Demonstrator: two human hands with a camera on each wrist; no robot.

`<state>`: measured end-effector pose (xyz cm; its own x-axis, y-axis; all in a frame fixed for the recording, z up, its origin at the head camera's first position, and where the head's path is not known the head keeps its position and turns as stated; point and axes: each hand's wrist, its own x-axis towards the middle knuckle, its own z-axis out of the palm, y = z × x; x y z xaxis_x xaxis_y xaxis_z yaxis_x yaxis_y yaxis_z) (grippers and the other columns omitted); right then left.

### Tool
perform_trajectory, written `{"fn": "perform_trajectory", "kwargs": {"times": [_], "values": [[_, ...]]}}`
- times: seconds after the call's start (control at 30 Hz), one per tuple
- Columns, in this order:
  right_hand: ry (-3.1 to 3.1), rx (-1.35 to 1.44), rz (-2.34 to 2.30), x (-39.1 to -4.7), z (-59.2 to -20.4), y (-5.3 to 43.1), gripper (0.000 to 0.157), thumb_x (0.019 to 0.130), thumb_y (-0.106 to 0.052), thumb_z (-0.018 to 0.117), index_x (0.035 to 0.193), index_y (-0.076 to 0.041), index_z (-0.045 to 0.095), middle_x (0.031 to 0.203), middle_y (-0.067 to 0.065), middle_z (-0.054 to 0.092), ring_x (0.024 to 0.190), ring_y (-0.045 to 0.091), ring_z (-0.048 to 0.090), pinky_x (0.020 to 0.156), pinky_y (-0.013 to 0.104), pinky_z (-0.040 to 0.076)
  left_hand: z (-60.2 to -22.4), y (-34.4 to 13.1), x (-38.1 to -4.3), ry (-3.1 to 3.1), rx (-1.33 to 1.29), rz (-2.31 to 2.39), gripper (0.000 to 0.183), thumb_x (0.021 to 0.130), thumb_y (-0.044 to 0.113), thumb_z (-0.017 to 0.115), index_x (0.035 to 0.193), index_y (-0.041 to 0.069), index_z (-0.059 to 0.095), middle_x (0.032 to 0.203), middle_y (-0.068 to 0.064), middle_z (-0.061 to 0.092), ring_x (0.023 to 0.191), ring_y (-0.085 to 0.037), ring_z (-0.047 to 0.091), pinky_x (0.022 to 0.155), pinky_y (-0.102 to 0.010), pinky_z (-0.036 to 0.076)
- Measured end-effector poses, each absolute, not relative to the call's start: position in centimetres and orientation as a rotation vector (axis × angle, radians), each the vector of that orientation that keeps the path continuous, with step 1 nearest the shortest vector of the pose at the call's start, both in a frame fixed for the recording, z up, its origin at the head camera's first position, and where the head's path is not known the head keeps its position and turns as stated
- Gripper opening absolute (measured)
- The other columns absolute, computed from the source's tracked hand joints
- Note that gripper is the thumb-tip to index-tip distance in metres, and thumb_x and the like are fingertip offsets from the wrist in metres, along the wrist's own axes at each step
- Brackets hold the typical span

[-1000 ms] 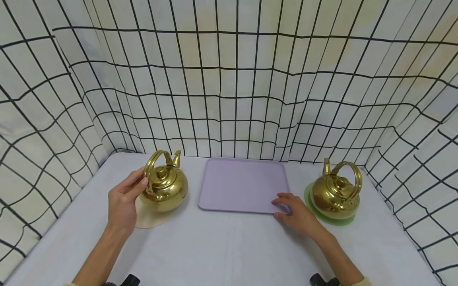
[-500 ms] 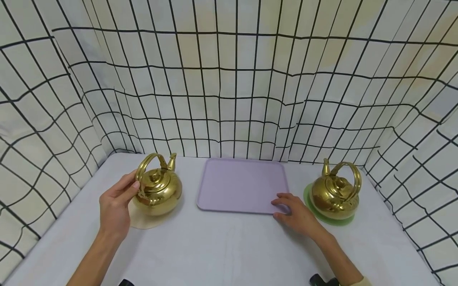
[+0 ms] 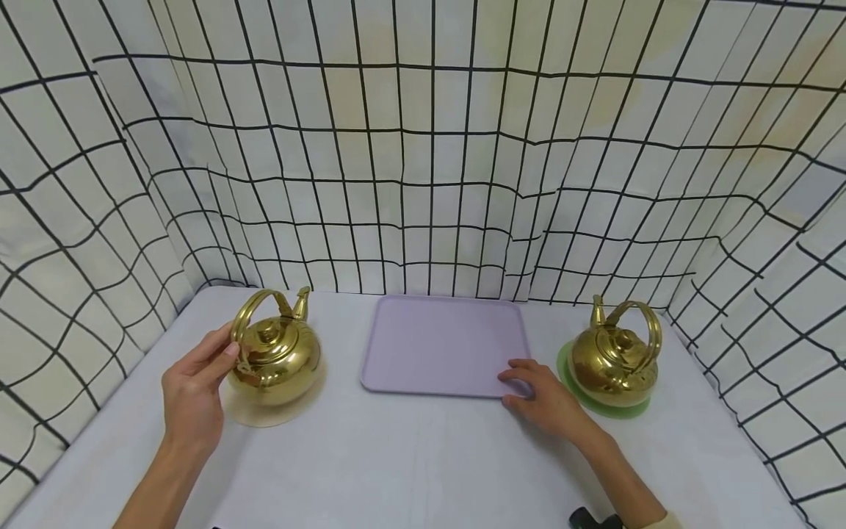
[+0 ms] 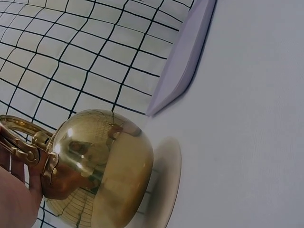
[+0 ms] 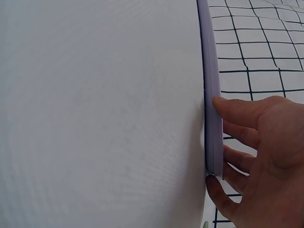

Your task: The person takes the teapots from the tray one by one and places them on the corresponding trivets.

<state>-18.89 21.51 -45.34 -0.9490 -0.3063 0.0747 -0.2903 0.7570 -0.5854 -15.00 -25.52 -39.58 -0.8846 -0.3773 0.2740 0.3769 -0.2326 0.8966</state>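
My left hand (image 3: 193,397) grips the handle of a brass kettle (image 3: 280,360) at the left. The kettle's spout points to the back. Below it lies a round beige mat (image 3: 264,420); in the left wrist view the kettle (image 4: 102,166) looks to be just above this mat (image 4: 171,185). A flat lilac tray (image 3: 443,345) lies at the middle back. My right hand (image 3: 548,400) rests at the tray's near right corner, thumb at the front edge and fingers over the rim. In the right wrist view its fingertips touch the tray's edge (image 5: 214,137).
A second brass kettle (image 3: 615,364) stands on a round green mat (image 3: 604,408) just right of my right hand. A white cloth (image 3: 410,463) covers the table. Behind and at both sides rises white fabric with a black grid (image 3: 416,158).
My left hand has moved left and slightly toward me with the kettle, so the kettle is now more squarely over the beige mat. My right hand stays at the tray's corner.
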Motion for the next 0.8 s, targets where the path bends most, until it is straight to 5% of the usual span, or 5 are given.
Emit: {"fn": "perform_trajectory", "kwargs": {"times": [0.8], "values": [[2.942, -0.531, -0.971, -18.89, -45.41, 21.57, 0.031, 0.093, -0.016, 0.076, 0.124, -0.011, 0.073, 0.146, 0.02, 0.06, 0.139, 0.048, 0.052, 0.115, 0.065, 0.042, -39.93, -25.75, -14.49, -1.431, 0.099, -2.132, 0.033, 0.097, -0.016, 0.057, 0.127, -0.009, 0.069, 0.094, -0.002, 0.079, 0.088, -0.011, 0.068, 0.08, -0.019, 0.056]]}}
